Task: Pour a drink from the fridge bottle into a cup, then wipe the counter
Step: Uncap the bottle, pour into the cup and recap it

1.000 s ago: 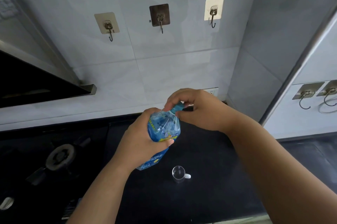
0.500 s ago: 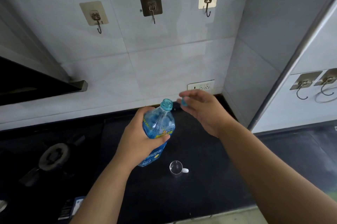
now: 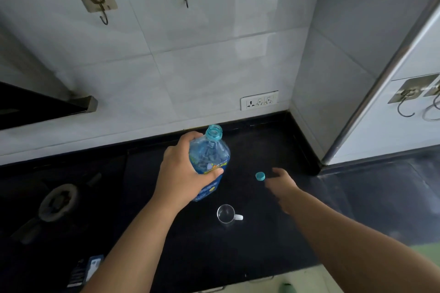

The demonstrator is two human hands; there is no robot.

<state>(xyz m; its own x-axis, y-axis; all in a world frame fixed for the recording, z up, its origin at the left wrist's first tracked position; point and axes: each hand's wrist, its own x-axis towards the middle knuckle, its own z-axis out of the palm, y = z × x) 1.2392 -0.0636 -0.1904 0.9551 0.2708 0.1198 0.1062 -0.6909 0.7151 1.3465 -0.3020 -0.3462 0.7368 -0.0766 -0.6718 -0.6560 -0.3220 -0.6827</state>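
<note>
While the black worktop (image 3: 250, 257) fills the lower half of my view, I see it meet a pale tiled wall (image 3: 190, 66) behind both hands, with a white socket plate (image 3: 259, 100) on that wall, up and beyond the right hand. Far to the left of the left hand sits a gas burner (image 3: 58, 202), dim and a little blurred.

My left hand (image 3: 183, 178) is clamped round the body of the blue bottle (image 3: 209, 161), thumb across the yellow-edged label and fingers wrapped behind. I read the bottle as roughly upright, its neck leaning slightly away from me; its mouth is uncovered. Whether its base touches the worktop I cannot tell.

My right hand (image 3: 281, 183) is low over the worktop, to the right of the bottle and well apart from it. Its fingers are loosely spread and grip nothing. Just beside its fingertips, on the side toward the bottle, lies the teal cap (image 3: 260, 176); it looks to be on the worktop, and I cannot tell whether a fingertip touches it.

Nearer me than both hands, between the two forearms, the small clear cup (image 3: 225, 213) stands on the worktop with its white handle pointing toward the right arm.
</note>
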